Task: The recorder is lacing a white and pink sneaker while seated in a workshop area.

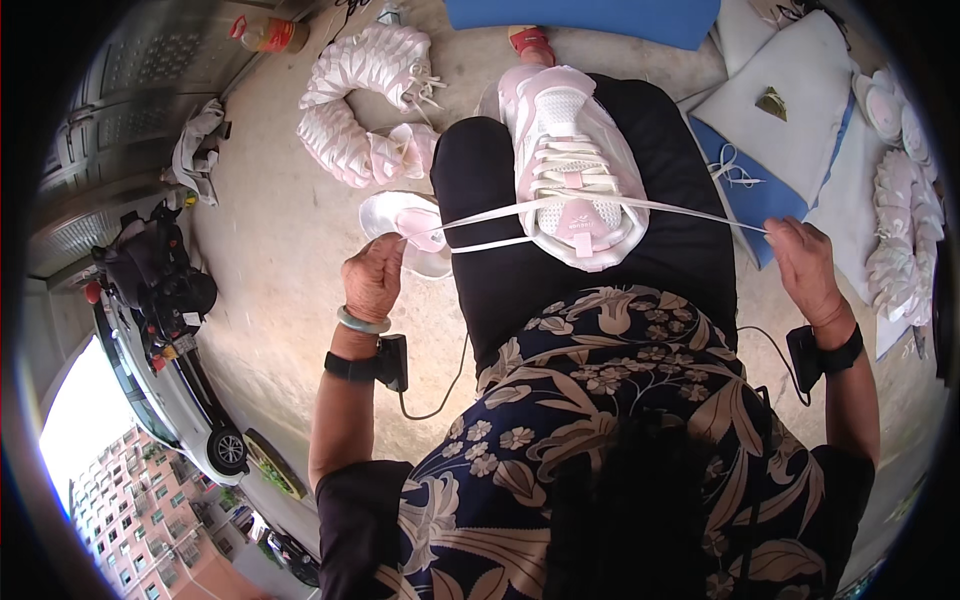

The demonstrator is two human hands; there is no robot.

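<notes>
A white and pink sneaker upper (575, 185) lies across my black-trousered lap, its toe away from me and its tongue and opening toward me. A white shoelace (690, 208) runs through its eyelets in several crossed rows. Left of the upper, my left hand (374, 275) is closed in a pinch on one stretch of the lace. My right hand (802, 262) pinches the other stretch, out to the right. Between the two hands the lace is drawn nearly straight across the tongue. A second white strand passes from the upper toward the left, below the first.
On the floor at left lie a curved row of nested uppers (335, 125) and a loose upper (420, 235). White sheets (770, 120) and stacked uppers (905, 220) lie at right. A blue board (580, 22) and a bottle (275, 35) are farther off. Cables hang from both wrist straps.
</notes>
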